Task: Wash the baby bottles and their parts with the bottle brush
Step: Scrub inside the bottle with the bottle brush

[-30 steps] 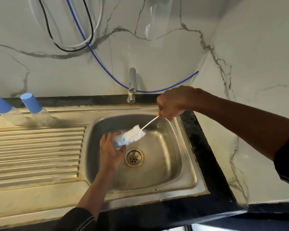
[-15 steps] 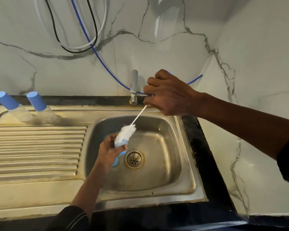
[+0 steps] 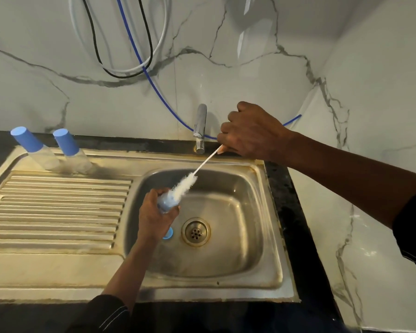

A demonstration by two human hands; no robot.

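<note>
Head view: the bottle brush (image 3: 186,185) is pinched by its thin handle in the curled right hand (image 3: 252,133) near the tap (image 3: 200,128). Its bristles are entered into what seems a pale blue bottle (image 3: 165,205), gripped by the left hand (image 3: 154,218) over the sink basin (image 3: 240,241). Two blue-capped bottles (image 3: 69,146) are stood on the drainboard (image 3: 58,207) below a marble wall (image 3: 226,87).

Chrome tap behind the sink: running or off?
Off, apparently: no water stream shows below the chrome tap, and none falls into the steel sink basin.
</note>
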